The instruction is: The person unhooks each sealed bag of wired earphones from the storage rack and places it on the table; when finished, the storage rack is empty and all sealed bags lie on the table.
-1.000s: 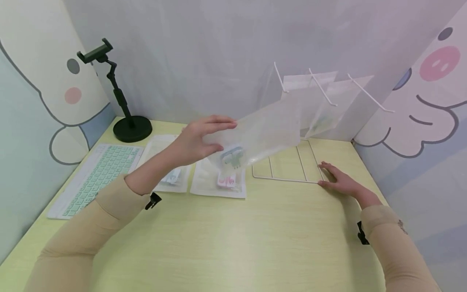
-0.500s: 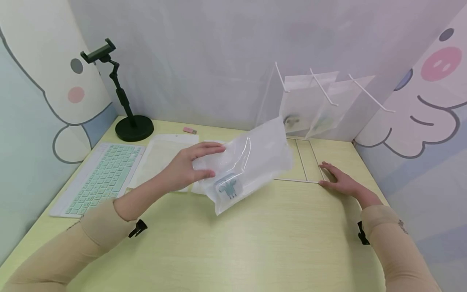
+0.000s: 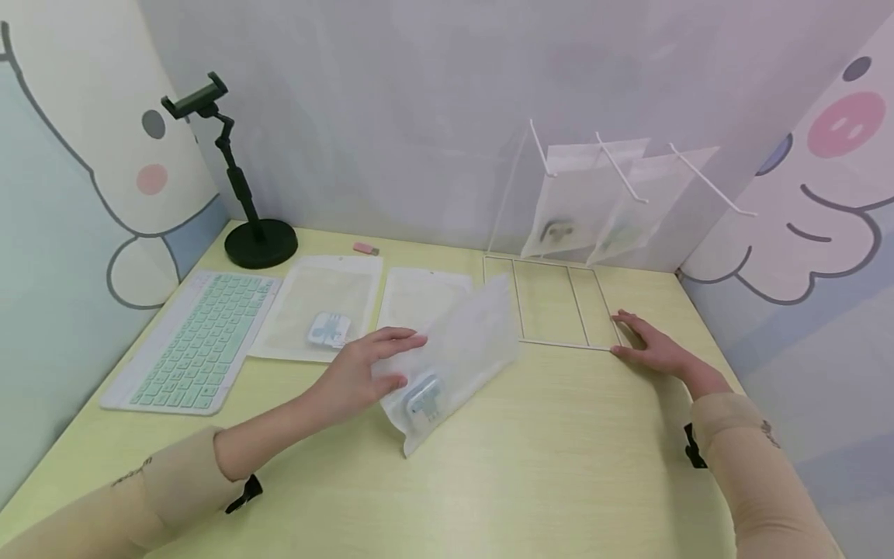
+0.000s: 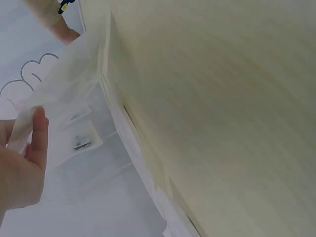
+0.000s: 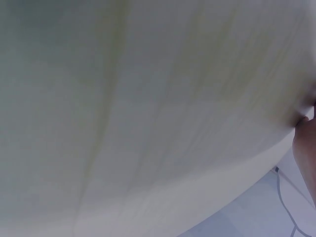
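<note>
In the head view my left hand (image 3: 359, 373) pinches the left edge of a translucent plastic pouch (image 3: 469, 334). The pouch hangs tilted above the table, a small blue and white item in its lower corner. From the left wrist, thumb and fingers are seen closing on the edge of the same pouch (image 4: 69, 69). My right hand (image 3: 653, 343) rests with fingers spread at the right front corner of a white wire rack (image 3: 559, 342). Only part of that right hand (image 5: 306, 145) shows in the right wrist view.
Two similar pouches, left (image 3: 317, 283) and right (image 3: 422, 287), lie on the table, the right one partly covered. Two more pouches, one nearer (image 3: 576, 186) and one farther right (image 3: 653, 198), hang from the rack's hooks. A keyboard (image 3: 195, 341), black phone stand (image 3: 261, 244) and pink USB stick (image 3: 365, 248) are around.
My left hand has drawn the pouch away from the rack's hooks, down toward the front left. More of the table pouches and the USB stick now shows. The right hand has stayed put.
</note>
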Demonstrator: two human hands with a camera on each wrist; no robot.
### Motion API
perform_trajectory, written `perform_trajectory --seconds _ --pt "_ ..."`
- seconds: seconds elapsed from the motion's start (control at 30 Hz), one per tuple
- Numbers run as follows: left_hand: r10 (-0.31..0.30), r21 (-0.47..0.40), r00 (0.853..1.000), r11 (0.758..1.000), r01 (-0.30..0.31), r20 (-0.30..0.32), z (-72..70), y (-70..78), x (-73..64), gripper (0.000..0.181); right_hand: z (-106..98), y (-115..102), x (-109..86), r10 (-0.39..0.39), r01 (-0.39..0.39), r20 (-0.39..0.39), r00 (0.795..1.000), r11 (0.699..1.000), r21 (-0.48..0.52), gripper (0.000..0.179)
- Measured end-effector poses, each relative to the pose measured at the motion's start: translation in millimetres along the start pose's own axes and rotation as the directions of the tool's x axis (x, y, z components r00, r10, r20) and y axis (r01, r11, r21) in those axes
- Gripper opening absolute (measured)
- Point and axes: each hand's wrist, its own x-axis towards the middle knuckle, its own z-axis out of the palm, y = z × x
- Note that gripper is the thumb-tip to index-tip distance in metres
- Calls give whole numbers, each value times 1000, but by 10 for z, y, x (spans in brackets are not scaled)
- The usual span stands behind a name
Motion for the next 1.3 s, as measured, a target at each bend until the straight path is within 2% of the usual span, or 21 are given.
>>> perform_trajectory --seconds 0.2,0.33,0.43,0.53,0.6,0.7,0.83,0.9,0.93,0.97,1.03,1.1,1.3 --pt "-34 141 999 989 33 -1 51 -25 -121 56 2 12 2 3 -3 2 1000 1000 -4 73" --pt "-112 224 993 969 99 45 28 -35 -167 53 15 29 12 -1 1 -3 1000 1000 -6 73" --pt "-180 307 976 942 135 123 -17 -82 -187 51 21 44 17 -1 1 -5 1000 1000 -7 74" --pt "-226 375 950 917 133 215 -69 -146 -193 53 20 41 14 1 -1 -6 1000 1000 -3 74" --pt "-253 399 928 908 130 273 -97 -185 -193 59 15 38 10 6 -6 2 1000 1000 -1 74" --pt "-318 435 881 888 148 349 -124 -215 -192 73 11 47 6 17 -16 7 1000 1000 -4 75" --pt "-428 479 797 854 203 426 -123 -241 -222 97 3 56 3 30 -30 18 999 1000 -6 76" --pt "-463 492 761 842 219 454 -105 -245 -247 106 2 55 4 32 -32 18 999 999 -3 76" --pt "-477 500 746 836 224 464 -94 -244 -264 110 2 56 4 33 -33 19 999 999 -3 76" --pt "-481 504 737 835 220 475 -80 -240 -281 113 2 56 5 33 -33 20 999 999 -3 76" --pt "-484 518 727 830 206 487 -55 -219 -316 117 6 46 5 30 -30 19 999 1000 -4 76" --pt "-483 538 727 822 185 489 -27 -195 -357 117 7 38 7 23 -23 17 1000 1000 -2 76" --pt "-465 602 753 790 115 466 56 -86 -474 118 -6 -13 16 12 -12 12 1000 1000 4 75"
